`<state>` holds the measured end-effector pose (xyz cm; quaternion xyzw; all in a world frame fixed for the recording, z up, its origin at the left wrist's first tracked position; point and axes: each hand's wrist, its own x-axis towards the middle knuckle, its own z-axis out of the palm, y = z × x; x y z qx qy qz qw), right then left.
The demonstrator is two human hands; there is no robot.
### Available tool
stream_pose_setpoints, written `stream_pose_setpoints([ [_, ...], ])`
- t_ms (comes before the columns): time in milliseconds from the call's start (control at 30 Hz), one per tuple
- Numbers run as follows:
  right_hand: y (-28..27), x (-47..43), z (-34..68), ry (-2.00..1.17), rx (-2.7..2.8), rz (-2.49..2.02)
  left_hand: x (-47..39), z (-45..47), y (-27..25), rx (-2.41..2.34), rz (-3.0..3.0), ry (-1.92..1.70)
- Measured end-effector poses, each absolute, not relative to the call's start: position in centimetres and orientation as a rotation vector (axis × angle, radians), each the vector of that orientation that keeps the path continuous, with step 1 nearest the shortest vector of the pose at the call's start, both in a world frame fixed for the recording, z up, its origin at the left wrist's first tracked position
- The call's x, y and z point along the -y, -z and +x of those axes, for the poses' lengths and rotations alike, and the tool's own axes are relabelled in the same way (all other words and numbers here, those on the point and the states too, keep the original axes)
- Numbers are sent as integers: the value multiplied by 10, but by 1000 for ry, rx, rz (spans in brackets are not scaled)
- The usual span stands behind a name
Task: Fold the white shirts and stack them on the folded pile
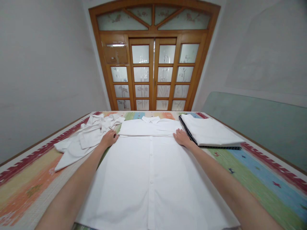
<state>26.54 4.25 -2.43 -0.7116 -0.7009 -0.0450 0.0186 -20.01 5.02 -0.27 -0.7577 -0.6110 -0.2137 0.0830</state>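
A white button-up shirt point(130, 166) lies front side up, its collar at the far end and its hem toward me. Across the chest runs a horizontal fold, with a flat white layer above it. My left hand point(109, 138) is at the shirt's left edge beside this fold, fingers curled and closed on the cloth. On the opposite edge, my right hand point(181, 137) rests palm down at the end of the fold, its fingers spread on the fabric. The undersides of both hands are hidden.
A crumpled white garment point(90, 135) lies to the left. Folded white cloth point(211, 131) sits on dark patterned fabric point(220, 147) at the right. Beneath everything is a colourful patterned cover point(259, 172). Wood-and-glass doors point(153, 73) stand beyond, with a pale green panel point(259, 121) at right.
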Motion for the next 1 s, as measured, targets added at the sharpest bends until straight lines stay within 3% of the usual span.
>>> stream_pose_setpoints([
  [167,26,-23,275,-29,2195,-2186,-43,-202,-5,2203,-2253,882],
  [333,40,16,293,-17,2252,-1891,-19,-206,-17,2733,-2328,1277],
  [467,37,59,311,-226,2091,-1744,19,-210,-30,3012,-2322,1159],
  [567,19,95,321,-564,1857,-1696,55,-213,-36,3043,-2412,1184],
  [667,3,130,327,-889,1463,-1681,87,-216,-35,2899,-2529,1463],
  [1000,-6,156,323,-1368,1002,-1618,108,-208,-33,3030,-2409,1824],
])
